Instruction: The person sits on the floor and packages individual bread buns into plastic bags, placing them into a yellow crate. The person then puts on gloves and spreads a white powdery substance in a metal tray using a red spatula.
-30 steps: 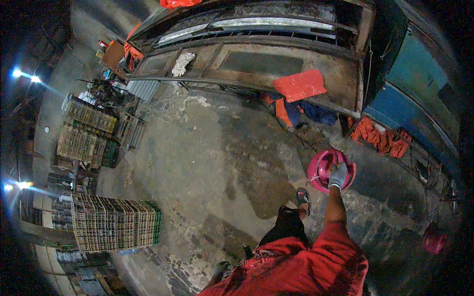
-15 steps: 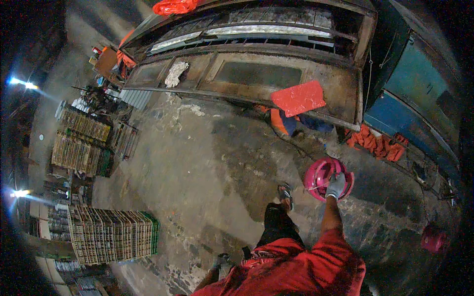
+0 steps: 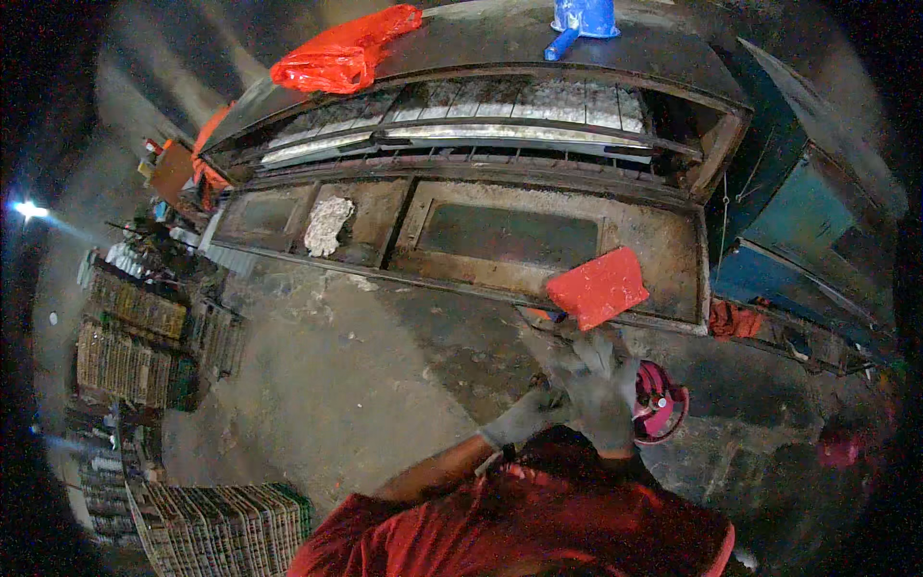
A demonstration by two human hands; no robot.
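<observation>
My left hand [image 3: 524,415], in a grey glove, is in front of my body with its fingers turned toward my right hand. Close beside it, my right hand [image 3: 598,394], also gloved, is raised with its fingers apart and blurred by motion; I see nothing held in it. Whether the two gloves touch is unclear, and the left fingertips are smeared. Just right of my right hand stands a pink gas cylinder [image 3: 660,409] with a ring-shaped guard round its top, partly covered by that hand. Ahead, a red flat sheet [image 3: 598,287] lies on the front edge of a long wooden-framed bench [image 3: 663,216].
A crumpled whitish lump [image 3: 329,226] rests on the bench. On its upper top are an orange-red plastic bag [image 3: 351,53] and a blue dipper [image 3: 585,17]. Stacked crates [image 3: 226,524] stand at left, orange cloth [image 3: 735,319] and another pink object [image 3: 839,448] at right.
My right hand has let go of the pink cylinder and moved left and in toward my body. My left hand has come up beside it. The view has tilted up toward the bench.
</observation>
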